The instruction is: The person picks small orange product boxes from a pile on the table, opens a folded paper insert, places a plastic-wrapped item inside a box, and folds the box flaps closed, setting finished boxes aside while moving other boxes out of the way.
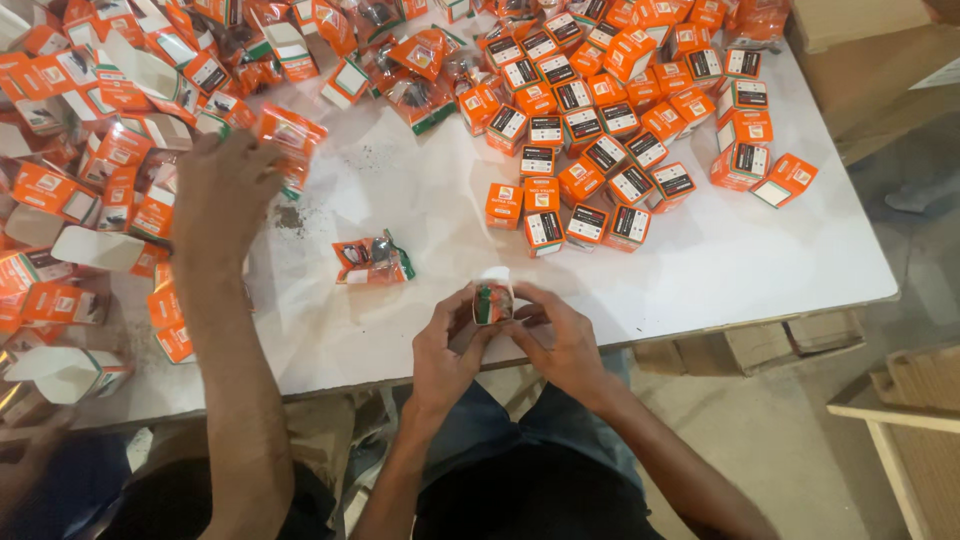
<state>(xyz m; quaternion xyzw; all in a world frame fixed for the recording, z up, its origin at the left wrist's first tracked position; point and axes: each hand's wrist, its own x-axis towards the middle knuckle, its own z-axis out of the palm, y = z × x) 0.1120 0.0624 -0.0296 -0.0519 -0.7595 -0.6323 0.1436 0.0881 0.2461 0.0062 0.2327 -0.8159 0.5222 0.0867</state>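
At the near edge of the white table (700, 270), the person holds a small orange box (493, 297) between both hands. The left hand (447, 350) grips it from the left side, with the thumb and the fingers pinching the lower part of the box. The right hand (556, 335) grips it from the right, and its fingers are bent and pressed against the side of the box. The top flap of the box is open and shows white. The box is upright, just above the table edge, between the two hands.

A little further and to the left of it, a small plastic packet (372, 260) with orange and green print lies alone on the table. On the far right part of the table many closed orange boxes (610, 130) stand close together in a big group. On the left side there is a heap of open boxes (90, 150) with white flaps, lying in disorder, and more packets are mixed in at the far side.

Another person's hand (222, 195) reaches from the near left to this heap. Its fingers are curled around an orange packet (292, 135). Under the table on the right, brown cardboard cartons (790, 340) stand on the floor.
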